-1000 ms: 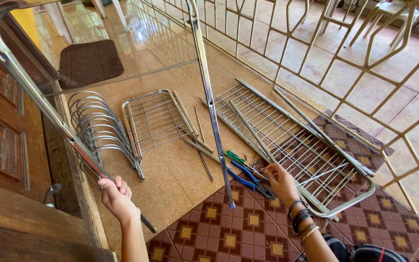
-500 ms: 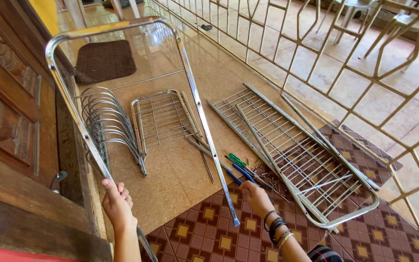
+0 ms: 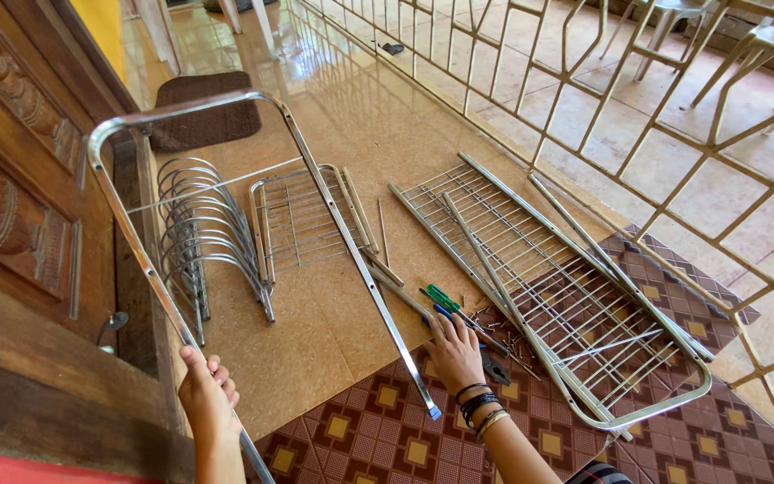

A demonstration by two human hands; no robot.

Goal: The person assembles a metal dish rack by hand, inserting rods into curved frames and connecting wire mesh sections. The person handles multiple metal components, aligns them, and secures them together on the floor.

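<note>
Your left hand [image 3: 206, 394] is clamped around one leg of the U-shaped metal frame [image 3: 181, 112], low on the tube, close to the wooden door [image 3: 11, 197] on your left. The frame tilts up and away from you; its other leg slants down to the floor, its blue-capped end resting on the patterned mat [image 3: 360, 430] just left of your right hand [image 3: 454, 354]. That hand lies flat, fingers down on the screwdrivers [image 3: 445, 300] at the mat's edge; you cannot tell whether it grips one. Just right of it lies the big wire rack [image 3: 566, 278], with the railing [image 3: 584, 99] beyond. Under the frame sit a small rack [image 3: 302, 220] and curved wire hoops [image 3: 194, 233]. Open tile floor [image 3: 378, 99] stretches ahead.
</note>
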